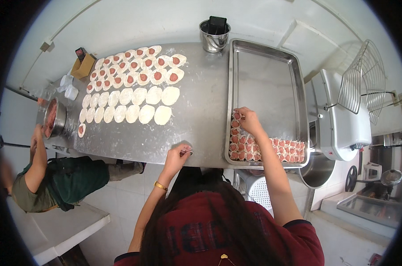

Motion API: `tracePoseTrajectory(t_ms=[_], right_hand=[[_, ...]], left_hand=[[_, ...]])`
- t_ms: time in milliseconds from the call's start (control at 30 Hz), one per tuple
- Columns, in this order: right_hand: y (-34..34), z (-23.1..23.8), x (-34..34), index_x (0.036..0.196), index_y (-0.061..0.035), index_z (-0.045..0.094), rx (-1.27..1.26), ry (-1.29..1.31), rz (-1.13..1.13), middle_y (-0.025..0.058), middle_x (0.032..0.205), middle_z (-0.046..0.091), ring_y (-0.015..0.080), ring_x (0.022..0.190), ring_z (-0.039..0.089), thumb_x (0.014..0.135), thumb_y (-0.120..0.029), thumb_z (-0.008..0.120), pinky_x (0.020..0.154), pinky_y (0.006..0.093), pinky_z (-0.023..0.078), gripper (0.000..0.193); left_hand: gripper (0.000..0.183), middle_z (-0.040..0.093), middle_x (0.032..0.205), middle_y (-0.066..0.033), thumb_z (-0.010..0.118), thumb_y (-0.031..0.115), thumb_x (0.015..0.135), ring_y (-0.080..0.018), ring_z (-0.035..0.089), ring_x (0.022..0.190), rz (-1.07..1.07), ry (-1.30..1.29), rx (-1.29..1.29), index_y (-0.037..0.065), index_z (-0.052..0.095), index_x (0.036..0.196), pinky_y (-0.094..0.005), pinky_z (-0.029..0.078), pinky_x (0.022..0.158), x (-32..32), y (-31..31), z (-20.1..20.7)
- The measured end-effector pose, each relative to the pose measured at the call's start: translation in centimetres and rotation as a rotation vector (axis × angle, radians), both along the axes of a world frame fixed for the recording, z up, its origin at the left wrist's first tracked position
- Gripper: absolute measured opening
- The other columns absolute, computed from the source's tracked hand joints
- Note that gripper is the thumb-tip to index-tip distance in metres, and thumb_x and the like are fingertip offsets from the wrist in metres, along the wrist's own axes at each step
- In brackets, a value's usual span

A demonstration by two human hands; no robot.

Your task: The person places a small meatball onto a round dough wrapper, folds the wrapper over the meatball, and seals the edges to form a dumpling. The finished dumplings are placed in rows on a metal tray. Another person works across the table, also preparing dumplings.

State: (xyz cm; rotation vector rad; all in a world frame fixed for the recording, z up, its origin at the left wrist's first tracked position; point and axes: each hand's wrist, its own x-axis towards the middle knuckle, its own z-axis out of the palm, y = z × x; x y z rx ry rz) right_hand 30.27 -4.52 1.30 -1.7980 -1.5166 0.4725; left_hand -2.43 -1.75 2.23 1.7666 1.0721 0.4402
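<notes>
In the foreground are the wearer's dark red shirt (201,221) and long dark hair, with a white stool (259,193) under the table's near edge. The left hand (178,155), a gold bracelet (161,186) on its wrist, is at that edge with its fingers curled in; the fingertips are too small to tell whether they hold anything.

Just right of it, a large metal tray (267,88) lies on the metal table (205,102). Open-topped dumplings (245,148) with pink filling stand packed along the tray's near end, and a narrow column of them runs up its left wall. The right hand (250,122) is at the far end of this column, thumb and fingers bent close about the last dumpling (237,116); I cannot tell whether they grip or only touch it.

At the left, a co-worker's hand (37,133) is beside a metal bowl (61,119) of pink filling. Farther in lie two rows of plain round wrappers (132,113), then rows of wrappers topped with filling (143,77). Beyond, a metal bucket (215,43) stands near the wall
</notes>
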Motion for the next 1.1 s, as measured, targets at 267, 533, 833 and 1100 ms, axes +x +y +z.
tracePoseTrajectory(t_ms=[267, 533, 833, 1100], right_hand=[[-0.1, 0.6, 0.2, 0.093, -0.0017, 0.065, -0.027, 0.036, 0.018, 0.0134, 0.086, 0.062, 0.0302, 0.08, 0.06, 0.063, 0.011, 0.052, 0.068, 0.0341, 0.049, 0.035], [1.1, 1.4, 0.1, 0.074, -0.0024, 0.062, -0.126, -0.017, 0.078, 0.0134, 0.075, 0.057, 0.0325, 0.074, 0.057, 0.065, -0.001, 0.062, 0.064, 0.0381, 0.046, 0.009], [-0.7, 0.8, 0.3, 0.096, -0.0069, 0.065, -0.148, -0.021, -0.099, 0.019, 0.084, 0.059, 0.0353, 0.082, 0.057, 0.064, 0.004, 0.057, 0.072, 0.0405, 0.047, 0.035], [-0.6, 1.8, -1.6, 0.096, -0.0069, 0.066, -0.12, -0.069, -0.13, 0.0213, 0.079, 0.058, 0.0362, 0.072, 0.059, 0.062, 0.005, 0.057, 0.066, 0.0403, 0.048, 0.037]], left_hand=[[0.017, 0.066, 0.081, -0.0111, 0.061, 0.0, 0.076, -0.0175, 0.064, 0.073, -0.022, 0.04, 0.001, -0.001, 0.061, 0.092, -0.028, 0.051, 0.067, 0.0, -0.2, 0.5], [0.016, 0.064, 0.078, -0.005, 0.062, 0.001, 0.077, -0.0096, 0.059, 0.071, -0.098, 0.065, -0.082, 0.0, 0.061, 0.093, -0.0241, 0.048, 0.066, 0.2, 1.1, 0.1], [0.019, 0.064, 0.08, -0.0075, 0.059, 0.0, 0.077, -0.0122, 0.061, 0.071, -0.213, 0.093, -0.169, 0.0, 0.061, 0.096, -0.0253, 0.049, 0.066, 0.2, 3.2, 0.3], [0.016, 0.063, 0.078, -0.018, 0.059, 0.012, 0.081, -0.0255, 0.063, 0.067, -0.197, 0.093, 0.168, -0.001, 0.062, 0.091, -0.0325, 0.048, 0.062, 1.6, 11.9, 3.0]])
